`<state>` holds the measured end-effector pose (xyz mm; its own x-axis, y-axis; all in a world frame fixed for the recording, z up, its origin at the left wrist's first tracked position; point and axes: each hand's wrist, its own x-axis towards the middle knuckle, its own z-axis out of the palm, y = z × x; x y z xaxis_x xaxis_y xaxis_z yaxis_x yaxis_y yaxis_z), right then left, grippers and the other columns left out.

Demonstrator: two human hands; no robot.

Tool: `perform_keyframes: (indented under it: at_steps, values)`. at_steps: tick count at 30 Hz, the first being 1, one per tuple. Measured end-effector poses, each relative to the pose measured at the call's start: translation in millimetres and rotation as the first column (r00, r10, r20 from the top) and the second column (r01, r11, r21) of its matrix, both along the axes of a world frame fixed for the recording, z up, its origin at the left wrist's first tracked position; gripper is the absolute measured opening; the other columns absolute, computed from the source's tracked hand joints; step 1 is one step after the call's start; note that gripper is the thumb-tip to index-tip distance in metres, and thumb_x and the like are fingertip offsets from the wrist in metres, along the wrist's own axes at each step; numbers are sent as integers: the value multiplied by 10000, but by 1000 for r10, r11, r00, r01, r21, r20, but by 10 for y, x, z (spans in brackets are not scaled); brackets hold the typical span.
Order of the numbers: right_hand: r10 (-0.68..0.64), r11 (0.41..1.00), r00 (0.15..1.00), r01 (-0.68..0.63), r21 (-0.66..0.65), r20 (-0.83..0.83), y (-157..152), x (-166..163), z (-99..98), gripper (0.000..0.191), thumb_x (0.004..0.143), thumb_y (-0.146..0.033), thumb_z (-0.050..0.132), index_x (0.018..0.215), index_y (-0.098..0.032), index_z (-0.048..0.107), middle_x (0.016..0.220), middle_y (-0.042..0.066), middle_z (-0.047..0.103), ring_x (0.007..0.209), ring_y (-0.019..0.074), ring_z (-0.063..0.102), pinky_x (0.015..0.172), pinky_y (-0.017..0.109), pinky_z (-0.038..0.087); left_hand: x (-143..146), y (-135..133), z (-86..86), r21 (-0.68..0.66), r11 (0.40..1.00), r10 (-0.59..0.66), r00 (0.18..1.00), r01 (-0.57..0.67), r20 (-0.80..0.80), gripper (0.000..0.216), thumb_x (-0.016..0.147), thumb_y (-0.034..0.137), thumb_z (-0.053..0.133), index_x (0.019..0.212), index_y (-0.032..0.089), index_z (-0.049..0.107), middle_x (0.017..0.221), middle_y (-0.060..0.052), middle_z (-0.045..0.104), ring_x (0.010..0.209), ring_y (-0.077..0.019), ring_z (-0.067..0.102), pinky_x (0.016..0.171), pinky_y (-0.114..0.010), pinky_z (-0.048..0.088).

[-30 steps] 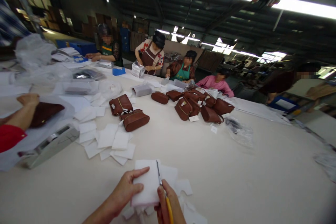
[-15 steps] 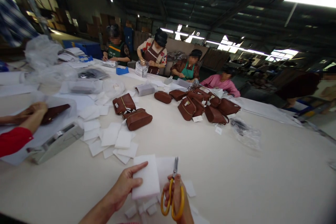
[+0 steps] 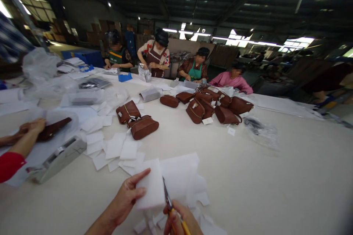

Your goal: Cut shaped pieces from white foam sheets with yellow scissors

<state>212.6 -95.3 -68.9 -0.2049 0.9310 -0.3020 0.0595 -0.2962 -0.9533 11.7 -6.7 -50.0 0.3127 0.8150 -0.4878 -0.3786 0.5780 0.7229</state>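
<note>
Left hand: the left hand [image 3: 125,200] pinches a white foam sheet [image 3: 150,185] by its near left edge, thumb on top, fingers under it, lifting it a little off the table [image 3: 275,183].
Right hand: the right hand [image 3: 179,222] is clenched around the yellow handles of the scissors [image 3: 168,200]; the blades point up and away, just right of the held sheet.
Cut: the blades lie along the sheet's right edge; whether they are biting into it or only touching it I cannot tell, as the blades look thin and blurred here.
Done so far: small offcuts [image 3: 154,222] lie just below and between the two hands, and a larger trimmed foam layer [image 3: 183,178] spreads right of the grip, with notched edges.
Finished pile: beyond the left hand's grip, up and to the left, many cut squares [image 3: 117,148] lie scattered flat, which suggests a good share of the cutting is behind.
Left to do: the held sheet looks uncut along this edge, and the larger layer beside it is ragged.
Further off: brown bags [image 3: 143,126] sit past the squares; a co-worker's hand [image 3: 33,126] rests far left of the grip by a tape dispenser [image 3: 59,158].
</note>
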Motion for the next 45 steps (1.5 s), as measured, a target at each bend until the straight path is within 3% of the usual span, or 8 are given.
perform_keyframes:
  at_steps: [9, 14, 17, 23, 28, 34, 40, 45]
  values:
    - [-82, 992, 958, 54, 111, 275, -18, -84, 29, 642, 782, -818, 364, 872, -203, 528, 613, 52, 640, 477, 140, 526, 447, 246, 341, 9, -21, 30, 107, 993, -36, 990, 51, -139, 685, 455, 367, 919, 1099, 251, 717, 1099, -45, 726, 847, -192, 629, 734, -260, 516]
    - [-118, 993, 944, 108, 49, 308, -54, -72, -43, 581, 735, -801, 492, 836, -235, 408, 551, -7, 583, 456, 140, 497, 416, 235, 304, 11, -41, 18, 160, 981, -71, 969, 111, -236, 725, 467, 425, 896, 1134, 221, 701, 1160, -74, 701, 903, -236, 613, 753, -302, 518]
    - [-137, 990, 954, 124, 66, 265, -70, -82, -58, 592, 730, -798, 502, 882, -242, 364, 519, -41, 547, 436, 131, 470, 406, 225, 308, 22, -46, 20, 162, 981, -66, 972, 104, -226, 675, 461, 412, 901, 1092, 251, 722, 1166, -49, 701, 946, -230, 602, 777, -281, 507]
    - [-172, 981, 978, 159, 109, 120, -66, -137, -45, 690, 661, -871, 487, 935, -252, 353, 607, -45, 566, 480, 114, 503, 377, 185, 294, 42, -97, 53, 99, 988, -104, 986, 117, -128, 700, 458, 405, 909, 1116, 273, 709, 1045, -35, 726, 799, -177, 606, 739, -272, 501]
    - [-176, 981, 977, 164, 106, 118, -74, -127, -42, 631, 756, -854, 337, 932, -248, 339, 654, -44, 575, 409, 62, 422, 366, 164, 294, 49, -136, 43, 146, 974, -151, 977, 173, -150, 754, 488, 449, 889, 1174, 212, 683, 1101, -95, 711, 869, -242, 620, 772, -334, 519]
    - [-205, 964, 971, 178, 198, 126, -82, -116, -54, 659, 712, -863, 416, 929, -243, 361, 623, -50, 522, 476, 93, 439, 402, 186, 327, 83, -173, 41, 131, 968, -199, 971, 216, -133, 778, 511, 434, 882, 1218, 202, 655, 1150, -112, 692, 934, -277, 619, 821, -368, 520]
    - [-250, 968, 955, 247, 40, 157, -63, -163, 31, 590, 804, -801, 359, 998, -246, 406, 667, -26, 558, 432, 93, 406, 377, 210, 299, 108, -170, 17, 97, 980, -163, 979, 176, -125, 747, 479, 395, 895, 1170, 209, 685, 1122, -91, 711, 921, -257, 619, 779, -320, 507]
    - [-237, 971, 963, 231, 65, 125, 54, -198, -93, 572, 835, -778, 324, 920, -222, 422, 572, -33, 508, 492, 114, 463, 439, 216, 360, 149, -97, -75, 19, 996, -90, 989, 93, -119, 751, 453, 277, 870, 1172, 172, 680, 1094, -86, 723, 878, -224, 636, 764, -296, 490]
